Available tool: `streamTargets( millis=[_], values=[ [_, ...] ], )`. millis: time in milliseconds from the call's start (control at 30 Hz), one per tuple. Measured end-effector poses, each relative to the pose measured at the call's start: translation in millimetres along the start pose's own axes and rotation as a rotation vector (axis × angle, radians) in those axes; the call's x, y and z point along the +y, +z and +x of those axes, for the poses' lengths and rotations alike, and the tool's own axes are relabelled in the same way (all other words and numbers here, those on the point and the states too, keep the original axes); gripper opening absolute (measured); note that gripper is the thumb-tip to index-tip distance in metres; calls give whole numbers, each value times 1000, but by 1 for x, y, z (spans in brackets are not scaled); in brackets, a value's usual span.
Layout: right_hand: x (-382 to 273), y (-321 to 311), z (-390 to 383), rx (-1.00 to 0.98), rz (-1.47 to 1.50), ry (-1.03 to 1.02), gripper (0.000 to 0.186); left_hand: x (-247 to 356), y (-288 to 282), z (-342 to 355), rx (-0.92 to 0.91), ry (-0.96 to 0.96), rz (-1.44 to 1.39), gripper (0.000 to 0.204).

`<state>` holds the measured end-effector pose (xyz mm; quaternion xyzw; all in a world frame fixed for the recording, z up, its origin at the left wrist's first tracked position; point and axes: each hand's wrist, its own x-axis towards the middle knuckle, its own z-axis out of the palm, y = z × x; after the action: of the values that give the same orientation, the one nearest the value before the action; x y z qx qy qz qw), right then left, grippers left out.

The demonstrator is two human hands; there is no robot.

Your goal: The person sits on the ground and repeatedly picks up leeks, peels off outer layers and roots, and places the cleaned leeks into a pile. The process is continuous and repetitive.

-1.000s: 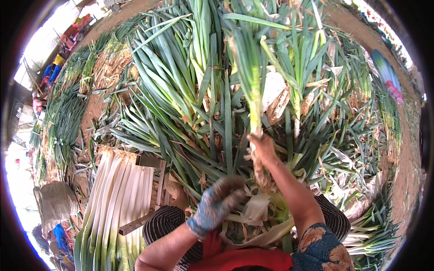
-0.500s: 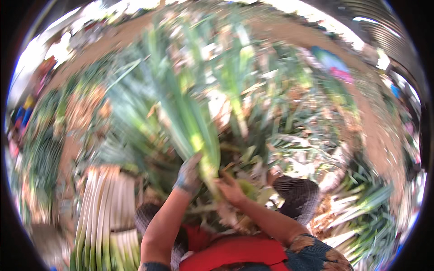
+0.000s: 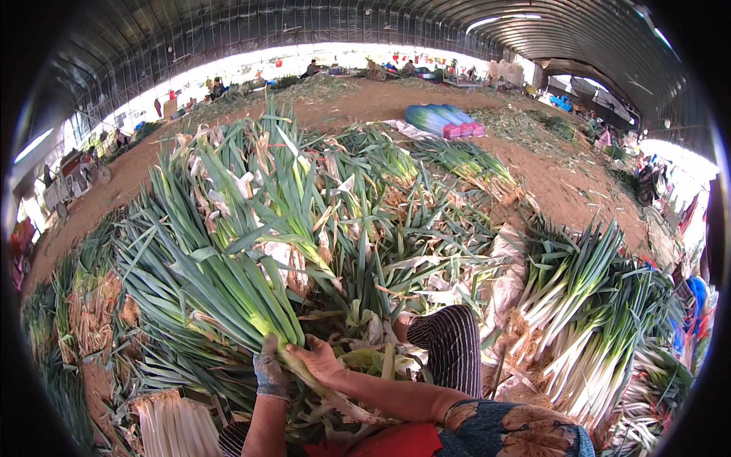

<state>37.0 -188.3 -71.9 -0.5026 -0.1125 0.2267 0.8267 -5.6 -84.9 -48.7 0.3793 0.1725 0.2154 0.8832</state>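
A large leek with fanned green leaves slants across my front, its leaves toward the far left and its pale stalk toward my lap. My left hand, in a greyish glove, is closed around it where the leaves meet the stalk. Just to the right, my bare right hand pinches the upper stalk, thumb and fingers pressed together. Beyond both hands, a heap of untrimmed leeks with dry outer leaves spreads out. By my left forearm lies a row of pale, cleaned leek stalks.
On my right lie bundled leeks with white stalks and roots. Peeled leaf scraps cover the ground before my striped trouser leg. Blue-and-pink wrapped bundles rest on bare soil farther off. People sit at the far side under the arched roof.
My view has tilted up and turned right, bringing the roof and far side into sight. Both hands still hold the leek, which now leans more to the left.
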Motion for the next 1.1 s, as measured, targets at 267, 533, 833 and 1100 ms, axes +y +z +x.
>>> streamTargets(
  millis=[267, 533, 833, 1100],
  values=[
    [5, -18, -4, 228, 446, 192, 27, 12, -8, 12, 111, -8, -95, 36],
    [-21, -104, -98, -514, -763, 316, 40, 32, -37, 20, 356, 107, 50, 31],
    [-84, -136, -104, -332, -1519, 220, 64, 50, -55, 34, 388, 159, 52, 39],
    [-9, -1, -37, -218, -975, -86, 71, 5, -24, 17, 138, 333, 488, 49]
  ],
)
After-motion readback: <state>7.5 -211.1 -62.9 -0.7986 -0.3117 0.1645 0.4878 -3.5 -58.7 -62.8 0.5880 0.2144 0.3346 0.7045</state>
